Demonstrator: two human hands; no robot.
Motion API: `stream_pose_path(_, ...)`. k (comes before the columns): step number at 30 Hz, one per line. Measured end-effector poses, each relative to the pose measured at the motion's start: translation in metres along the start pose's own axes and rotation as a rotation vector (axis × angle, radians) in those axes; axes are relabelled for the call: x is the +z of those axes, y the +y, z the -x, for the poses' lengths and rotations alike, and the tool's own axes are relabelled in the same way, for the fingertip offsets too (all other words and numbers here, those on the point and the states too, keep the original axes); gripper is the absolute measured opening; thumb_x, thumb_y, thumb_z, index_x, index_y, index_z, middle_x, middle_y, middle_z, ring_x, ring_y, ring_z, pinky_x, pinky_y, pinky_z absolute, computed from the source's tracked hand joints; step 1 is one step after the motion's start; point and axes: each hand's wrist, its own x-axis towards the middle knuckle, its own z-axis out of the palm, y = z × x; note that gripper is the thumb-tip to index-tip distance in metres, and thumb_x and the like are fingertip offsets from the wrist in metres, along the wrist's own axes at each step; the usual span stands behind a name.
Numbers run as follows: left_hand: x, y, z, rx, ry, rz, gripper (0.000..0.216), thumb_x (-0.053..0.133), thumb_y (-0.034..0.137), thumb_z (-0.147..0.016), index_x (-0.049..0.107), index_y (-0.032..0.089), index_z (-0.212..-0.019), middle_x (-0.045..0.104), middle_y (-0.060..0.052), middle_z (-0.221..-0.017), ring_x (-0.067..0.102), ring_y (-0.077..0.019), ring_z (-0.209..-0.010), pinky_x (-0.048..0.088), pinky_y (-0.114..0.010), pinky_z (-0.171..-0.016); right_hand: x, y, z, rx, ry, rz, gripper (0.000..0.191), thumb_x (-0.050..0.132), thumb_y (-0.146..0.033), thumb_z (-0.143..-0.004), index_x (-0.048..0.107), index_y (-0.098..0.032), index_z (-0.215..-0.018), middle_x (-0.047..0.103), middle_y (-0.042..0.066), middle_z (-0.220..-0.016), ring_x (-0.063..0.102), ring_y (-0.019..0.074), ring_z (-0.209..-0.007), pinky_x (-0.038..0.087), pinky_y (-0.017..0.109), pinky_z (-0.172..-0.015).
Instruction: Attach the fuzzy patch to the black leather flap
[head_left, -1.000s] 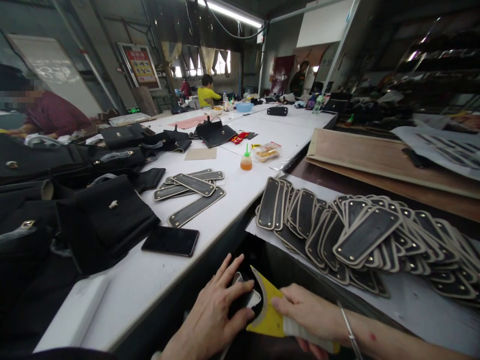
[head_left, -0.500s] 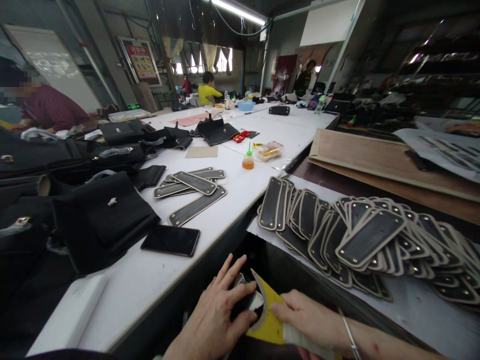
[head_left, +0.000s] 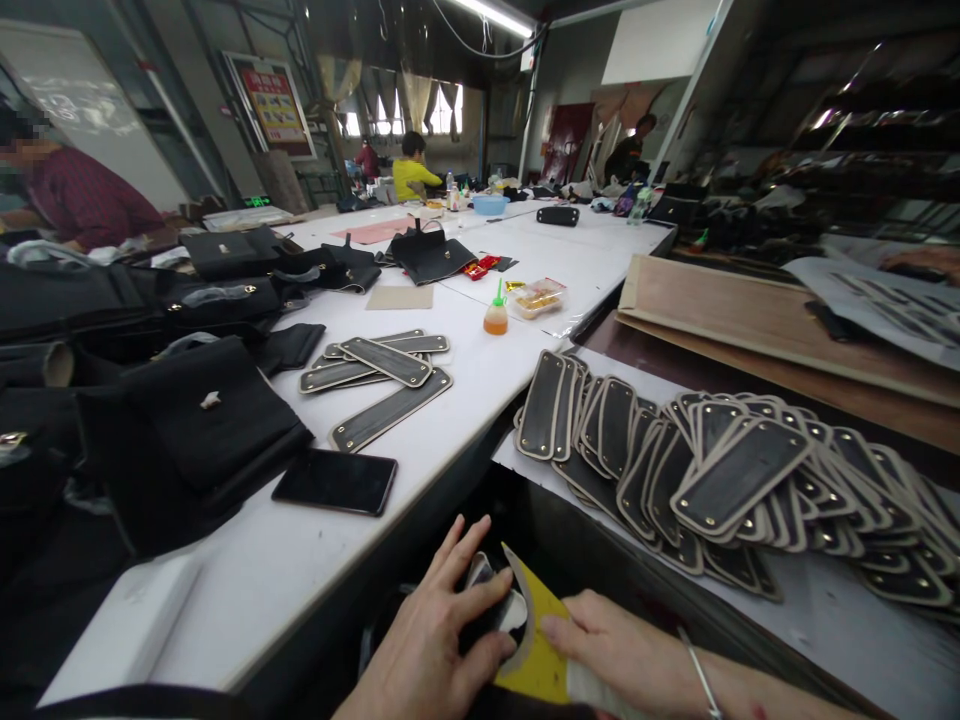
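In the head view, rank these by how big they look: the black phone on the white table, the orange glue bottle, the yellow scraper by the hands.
1. Black phone
2. Yellow scraper, partly covered by the right hand, so its rank against the phone is unsure.
3. Orange glue bottle, smallest, though farther away.

Legible text: none. Red poster (head_left: 267,104) on the back wall carries print, too small and blurred to read. Green digits on a display (head_left: 256,201) beside the far table, unreadable. White sheets (head_left: 889,296) at right show dark markings, not decipherable.
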Motion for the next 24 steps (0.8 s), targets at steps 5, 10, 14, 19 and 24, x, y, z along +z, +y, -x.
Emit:
stream_pose_path(5, 0.000, -0.001, -0.002, 0.006, -0.003, 0.002, 0.057, 0.063, 0.024, -0.082, 0.052, 0.040, -0.136, 0.010, 0.005, -0.162, 0.005, -0.0303, -0.148, 0.027, -0.050, -0.116, 0.001, 0.002, -0.003, -0.035, 0.019, -0.054, 0.030, 0.039, -0.037, -0.098, 0.057, -0.015, -0.087, 0.051, -0.005, -0.048, 0.038, 0.0046, -0.027, 0.032, 0.011, -0.033)
stream_pose_path(10, -0.005, 0.002, -0.003, -0.002, -0.046, 0.014, 0.057, 0.060, 0.024, -0.083, 0.051, 0.038, -0.137, 0.011, 0.004, -0.162, 0.002, -0.0294, -0.147, 0.023, -0.050, -0.117, 0.002, -0.003, -0.002, -0.008, 0.019, -0.051, 0.034, 0.041, -0.040, -0.096, 0.058, -0.014, -0.082, 0.050, -0.004, -0.052, 0.036, 0.0042, -0.030, 0.029, 0.012, -0.035)
stream_pose_path(14, -0.004, 0.001, -0.003, 0.013, -0.038, 0.025, 0.058, 0.058, 0.021, -0.083, 0.050, 0.039, -0.138, 0.009, 0.004, -0.162, 0.001, -0.0277, -0.148, 0.022, -0.049, -0.118, 0.005, -0.008, 0.000, -0.007, 0.003, -0.041, 0.037, 0.038, -0.039, -0.098, 0.058, -0.014, -0.079, 0.049, -0.003, -0.048, 0.034, 0.0042, -0.033, 0.026, 0.012, -0.039)
stream_pose_path(19, -0.003, -0.003, -0.001, 0.040, -0.010, 0.046, 0.061, 0.057, 0.017, -0.082, 0.049, 0.040, -0.138, 0.010, 0.005, -0.162, 0.003, -0.0274, -0.148, 0.024, -0.049, -0.118, 0.009, -0.004, -0.002, -0.044, 0.016, -0.004, 0.044, 0.040, -0.051, -0.094, 0.058, -0.014, -0.078, 0.050, -0.001, -0.048, 0.041, 0.0079, -0.040, 0.031, 0.015, -0.043)
stream_pose_path(24, -0.002, -0.006, 0.000, 0.059, 0.009, 0.057, 0.056, 0.055, 0.018, -0.084, 0.051, 0.038, -0.136, 0.011, 0.005, -0.163, 0.004, -0.0275, -0.148, 0.026, -0.049, -0.118, 0.010, 0.004, -0.007, -0.074, 0.003, -0.014, 0.059, 0.043, -0.070, -0.086, 0.058, -0.014, -0.079, 0.050, -0.001, -0.054, 0.043, 0.0081, -0.042, 0.032, 0.017, -0.044)
